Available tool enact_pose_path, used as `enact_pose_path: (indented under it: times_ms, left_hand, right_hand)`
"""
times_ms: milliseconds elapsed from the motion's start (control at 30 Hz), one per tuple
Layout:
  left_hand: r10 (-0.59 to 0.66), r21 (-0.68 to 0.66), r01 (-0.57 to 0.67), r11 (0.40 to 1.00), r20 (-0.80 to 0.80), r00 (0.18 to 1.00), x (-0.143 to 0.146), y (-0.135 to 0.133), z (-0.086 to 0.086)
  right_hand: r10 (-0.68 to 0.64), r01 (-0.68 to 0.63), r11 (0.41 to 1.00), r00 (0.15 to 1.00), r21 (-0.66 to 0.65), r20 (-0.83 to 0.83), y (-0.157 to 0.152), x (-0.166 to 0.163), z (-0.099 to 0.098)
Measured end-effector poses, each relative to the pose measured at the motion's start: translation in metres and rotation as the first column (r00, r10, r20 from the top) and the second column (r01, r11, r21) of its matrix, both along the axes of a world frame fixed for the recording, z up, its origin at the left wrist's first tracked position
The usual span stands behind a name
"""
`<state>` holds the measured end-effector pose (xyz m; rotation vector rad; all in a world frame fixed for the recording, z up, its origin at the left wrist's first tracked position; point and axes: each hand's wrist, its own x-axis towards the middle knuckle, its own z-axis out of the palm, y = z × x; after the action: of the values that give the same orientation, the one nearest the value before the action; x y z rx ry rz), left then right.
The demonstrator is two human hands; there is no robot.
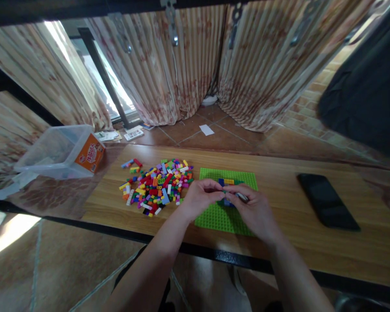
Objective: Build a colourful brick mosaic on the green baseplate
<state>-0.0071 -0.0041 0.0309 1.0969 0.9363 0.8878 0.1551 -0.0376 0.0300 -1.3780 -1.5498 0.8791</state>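
Both hands meet over a green studded baseplate (pixel 214 219) on the wooden table. My left hand (pixel 203 197) comes from the left, its thumb and fingers pinched at a small dark green brick (pixel 223 193). From the right, my right hand (pixel 251 208) pinches at the same spot, the fingertips of both hands nearly touching. A light-coloured piece shows by the right hand's fingers; its kind is unclear. Just behind the fingertips, a yellow brick (pixel 228 182) and a blue brick (pixel 220 181) sit on the baseplate. My fingers partly hide the bricks there.
A pile of mixed toy bricks (pixel 159 184) covers the table left of the baseplate. On the right lies a black phone (pixel 328 201). A clear plastic bin (pixel 55 151) with an orange label stands beyond the table's left end. Curtains (pixel 182 65) hang behind.
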Motion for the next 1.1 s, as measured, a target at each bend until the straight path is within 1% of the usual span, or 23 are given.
enact_pose_path:
  times_ms: [133, 333, 467, 567, 633, 733, 833, 967, 1100]
  left_hand:
    - [0.001, -0.09, 0.002, 0.996, 0.034, 0.999, -0.001, -0.001, 0.002]
    - [0.009, -0.156, 0.003, 0.988, 0.08, 0.997, 0.0, -0.003, 0.003]
    - [-0.013, -0.155, 0.029, 0.988, 0.104, 0.995, 0.002, -0.003, 0.001]
    - [-0.035, -0.166, 0.05, 0.985, 0.094, 0.995, 0.003, -0.003, 0.001]
    - [-0.017, -0.166, 0.027, 0.986, 0.063, 0.998, 0.002, -0.003, 0.001]
    - [0.041, -0.143, -0.042, 0.989, -0.009, 0.999, 0.0, 0.001, 0.001]
    - [0.062, -0.108, -0.069, 0.992, -0.06, 0.996, -0.003, 0.004, 0.0]
    - [0.051, -0.078, -0.059, 0.995, -0.094, 0.994, -0.004, 0.005, 0.0]
    - [0.027, -0.057, -0.035, 0.998, -0.126, 0.992, -0.003, 0.005, -0.002]
  right_hand:
    - [0.015, -0.015, 1.0, 1.0, 0.027, 0.013, -0.001, 0.002, 0.002]
    - [0.032, -0.033, 0.999, 0.999, 0.035, 0.022, -0.003, 0.002, 0.005]
    - [0.02, -0.021, 0.999, 0.999, 0.037, 0.031, -0.003, 0.006, 0.005]
    - [-0.036, 0.036, 0.999, 0.998, 0.011, 0.052, -0.001, 0.014, 0.003]
    - [-0.082, 0.082, 0.997, 0.995, -0.008, 0.059, 0.0, 0.021, 0.001]
    - [-0.133, 0.135, 0.99, 0.989, -0.036, 0.06, 0.001, 0.03, -0.002]
    - [-0.132, 0.138, 0.988, 0.987, -0.063, 0.092, 0.002, 0.033, -0.005]
    - [-0.109, 0.122, 0.989, 0.983, -0.083, 0.147, 0.002, 0.037, -0.007]
    - [-0.05, 0.066, 0.994, 0.983, -0.084, 0.176, 0.001, 0.041, -0.011]
